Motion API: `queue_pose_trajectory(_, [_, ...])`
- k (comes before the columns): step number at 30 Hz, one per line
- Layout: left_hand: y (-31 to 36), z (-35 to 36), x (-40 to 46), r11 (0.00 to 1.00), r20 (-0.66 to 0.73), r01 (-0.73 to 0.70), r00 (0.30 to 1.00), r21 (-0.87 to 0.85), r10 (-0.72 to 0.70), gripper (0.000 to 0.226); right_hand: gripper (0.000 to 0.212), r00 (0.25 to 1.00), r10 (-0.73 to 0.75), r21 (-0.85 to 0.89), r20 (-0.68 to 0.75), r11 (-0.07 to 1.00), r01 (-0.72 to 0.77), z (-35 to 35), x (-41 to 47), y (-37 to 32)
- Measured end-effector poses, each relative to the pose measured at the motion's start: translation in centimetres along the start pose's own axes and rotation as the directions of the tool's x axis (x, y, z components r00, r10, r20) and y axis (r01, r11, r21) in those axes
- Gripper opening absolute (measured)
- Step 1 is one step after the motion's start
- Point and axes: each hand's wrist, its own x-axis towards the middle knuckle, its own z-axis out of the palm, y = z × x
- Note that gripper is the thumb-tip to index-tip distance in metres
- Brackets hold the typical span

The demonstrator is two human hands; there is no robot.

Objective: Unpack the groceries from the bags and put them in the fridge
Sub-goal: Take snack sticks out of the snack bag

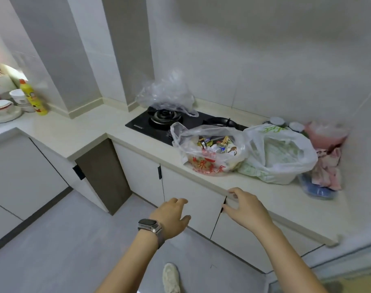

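Head view: left hand (173,216), right hand (244,208) loose-fingered, holding nothing, below counter edge near snack bag (210,151).

Just beyond the right hand (246,207), a smooth, pale stone-like countertop (121,132) carries thin, crinkled translucent plastic bags (210,153). Farther off lies a glossy black glass hob (150,124). The left hand (173,216) wears a shiny metal watch (149,225).

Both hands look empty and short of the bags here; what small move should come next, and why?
Probably reach the right hand forward over the counter edge to the red-printed bag. It is the nearest bag, its mouth gapes open showing packets, and both the right and left hand hold nothing.
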Motion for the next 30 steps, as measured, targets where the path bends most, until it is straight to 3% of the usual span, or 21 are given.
queue_pose_trajectory(3, [0.0, -0.7, 5.3, 0.999, 0.039, -0.037, 0.999, -0.002, 0.037, 0.055, 0.052, 0.999, 0.048, -0.001, 0.011, 0.999, -0.048, -0.4, 4.4, 0.5])
queue_pose_trajectory(14, [-0.9, -4.7, 19.8, 0.992, -0.058, -0.079, 0.996, -0.095, 0.074, 0.047, 0.039, 0.994, 0.106, 0.111, 0.040, 0.988, -0.110, -0.5, 17.6, 0.0])
queue_pose_trajectory(25, [-4.5, -5.1, 25.2, 0.952, 0.006, 0.010, 1.000, -0.307, -0.009, 0.040, 0.029, 0.975, 0.224, 0.432, -0.012, 0.880, -0.197, -0.1, 25.7, -0.5])
queue_pose_trajectory(30, [-5.8, -5.1, 26.6, 0.889, 0.031, 0.070, 0.998, -0.452, -0.063, 0.033, 0.023, 0.945, 0.311, 0.422, -0.098, 0.873, -0.244, 0.2, 30.4, -0.8])
